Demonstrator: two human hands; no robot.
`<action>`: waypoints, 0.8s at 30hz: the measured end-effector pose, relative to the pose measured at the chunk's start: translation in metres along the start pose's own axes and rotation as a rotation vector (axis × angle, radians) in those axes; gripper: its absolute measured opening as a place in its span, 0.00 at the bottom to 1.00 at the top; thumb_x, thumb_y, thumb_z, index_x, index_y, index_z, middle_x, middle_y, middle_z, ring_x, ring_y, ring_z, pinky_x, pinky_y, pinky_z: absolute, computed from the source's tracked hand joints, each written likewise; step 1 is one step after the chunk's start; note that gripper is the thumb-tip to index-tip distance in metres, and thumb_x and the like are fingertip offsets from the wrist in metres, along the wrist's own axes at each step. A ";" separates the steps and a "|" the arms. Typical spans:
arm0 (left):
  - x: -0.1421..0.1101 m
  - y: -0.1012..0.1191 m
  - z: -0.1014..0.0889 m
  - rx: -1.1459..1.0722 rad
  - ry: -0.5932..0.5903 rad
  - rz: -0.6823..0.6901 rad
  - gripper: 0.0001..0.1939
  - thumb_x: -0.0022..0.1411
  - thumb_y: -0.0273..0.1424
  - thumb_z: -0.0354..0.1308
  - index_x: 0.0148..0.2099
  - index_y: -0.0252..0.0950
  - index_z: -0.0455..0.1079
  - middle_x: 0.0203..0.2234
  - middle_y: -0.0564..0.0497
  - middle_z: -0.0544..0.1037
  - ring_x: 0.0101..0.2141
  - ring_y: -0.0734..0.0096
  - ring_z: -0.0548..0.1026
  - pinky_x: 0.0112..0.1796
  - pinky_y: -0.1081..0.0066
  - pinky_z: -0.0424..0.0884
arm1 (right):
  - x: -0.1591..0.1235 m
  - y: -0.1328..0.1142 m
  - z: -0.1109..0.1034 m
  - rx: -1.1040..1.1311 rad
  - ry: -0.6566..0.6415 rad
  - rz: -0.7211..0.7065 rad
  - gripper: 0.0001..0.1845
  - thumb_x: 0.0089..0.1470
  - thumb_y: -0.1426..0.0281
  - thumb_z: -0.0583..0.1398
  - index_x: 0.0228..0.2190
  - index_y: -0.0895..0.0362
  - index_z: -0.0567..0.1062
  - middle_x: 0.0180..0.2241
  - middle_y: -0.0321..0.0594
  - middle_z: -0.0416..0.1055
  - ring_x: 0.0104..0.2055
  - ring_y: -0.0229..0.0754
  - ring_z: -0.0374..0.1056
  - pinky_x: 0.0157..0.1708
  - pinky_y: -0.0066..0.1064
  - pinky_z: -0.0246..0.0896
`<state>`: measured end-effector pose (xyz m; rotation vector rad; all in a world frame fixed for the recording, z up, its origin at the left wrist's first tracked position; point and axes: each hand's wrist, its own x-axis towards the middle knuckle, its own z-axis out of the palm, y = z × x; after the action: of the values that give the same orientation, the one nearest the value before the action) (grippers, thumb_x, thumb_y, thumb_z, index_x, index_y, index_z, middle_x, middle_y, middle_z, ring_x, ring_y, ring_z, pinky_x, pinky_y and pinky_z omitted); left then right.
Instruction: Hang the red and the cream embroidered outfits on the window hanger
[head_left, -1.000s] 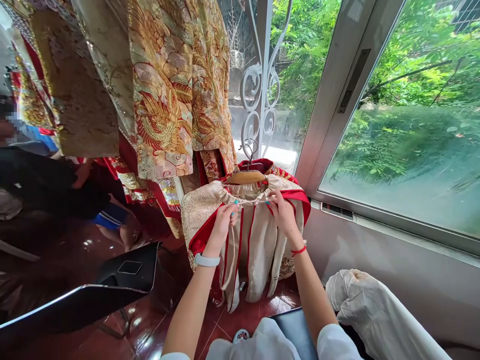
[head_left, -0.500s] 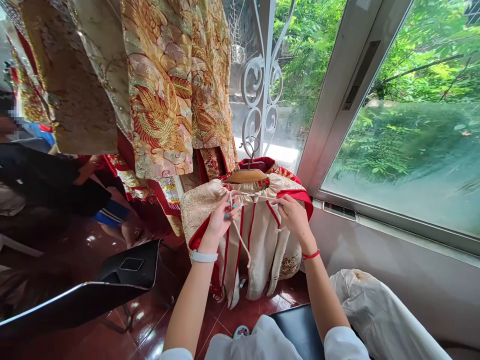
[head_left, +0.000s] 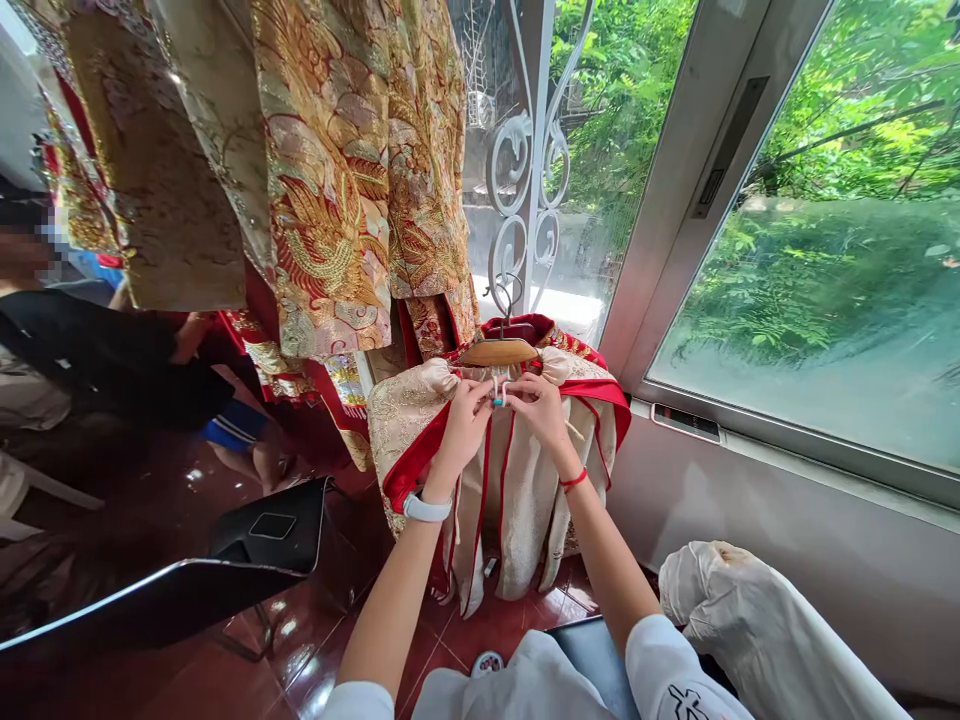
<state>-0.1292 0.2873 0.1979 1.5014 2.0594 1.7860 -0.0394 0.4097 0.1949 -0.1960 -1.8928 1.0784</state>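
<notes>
A cream garment (head_left: 517,500) with red trim and gold embroidery hangs from a wooden hanger (head_left: 499,352) in front of me. At its gathered upper edge, my left hand (head_left: 466,425) and my right hand (head_left: 541,408) are close together. Each pinches part of a pale drawstring (head_left: 504,388), which forms small loops between the fingertips. One loose end shows beneath my right hand. My fingers hide part of the crossing.
Gold-embroidered garments (head_left: 330,220) hang at upper left. A window (head_left: 817,300) and a phone (head_left: 686,422) on its sill are to the right. Black chairs (head_left: 262,545) and a seated person (head_left: 90,340) are at left; white cloth (head_left: 757,600) lies at lower right.
My hands have come together from either end of a stretched drawstring, my right hand moving left. The cord now forms loops between my fingers.
</notes>
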 end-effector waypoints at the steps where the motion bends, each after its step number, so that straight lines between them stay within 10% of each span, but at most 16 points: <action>1: 0.001 0.000 0.000 0.048 -0.024 0.020 0.23 0.62 0.21 0.53 0.56 0.43 0.76 0.35 0.51 0.64 0.33 0.73 0.66 0.38 0.71 0.70 | 0.001 -0.001 -0.003 0.022 -0.062 0.000 0.12 0.53 0.59 0.65 0.28 0.54 0.83 0.25 0.37 0.69 0.27 0.39 0.61 0.28 0.31 0.56; 7: 0.001 0.002 0.005 0.106 -0.049 0.084 0.24 0.61 0.19 0.51 0.54 0.45 0.75 0.42 0.49 0.64 0.40 0.69 0.68 0.47 0.67 0.70 | -0.002 -0.001 -0.016 0.065 -0.162 0.015 0.15 0.56 0.57 0.63 0.30 0.53 0.84 0.29 0.40 0.70 0.32 0.41 0.64 0.33 0.32 0.60; 16: 0.001 0.008 0.001 0.133 0.051 0.119 0.07 0.61 0.23 0.56 0.34 0.39 0.72 0.40 0.47 0.70 0.40 0.62 0.70 0.48 0.63 0.67 | -0.011 0.002 -0.009 -0.164 0.049 -0.054 0.09 0.58 0.67 0.61 0.30 0.51 0.83 0.38 0.42 0.69 0.39 0.43 0.66 0.41 0.37 0.65; 24: -0.012 -0.006 -0.029 0.219 0.058 0.105 0.08 0.64 0.24 0.53 0.33 0.40 0.68 0.37 0.48 0.71 0.43 0.60 0.70 0.50 0.62 0.64 | -0.007 0.015 -0.048 -0.685 0.270 -0.143 0.15 0.63 0.68 0.56 0.31 0.51 0.82 0.38 0.44 0.74 0.40 0.48 0.64 0.40 0.39 0.61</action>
<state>-0.1431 0.2589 0.1965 1.6594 2.3108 1.7043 -0.0022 0.4435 0.1885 -0.5521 -1.9238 0.2572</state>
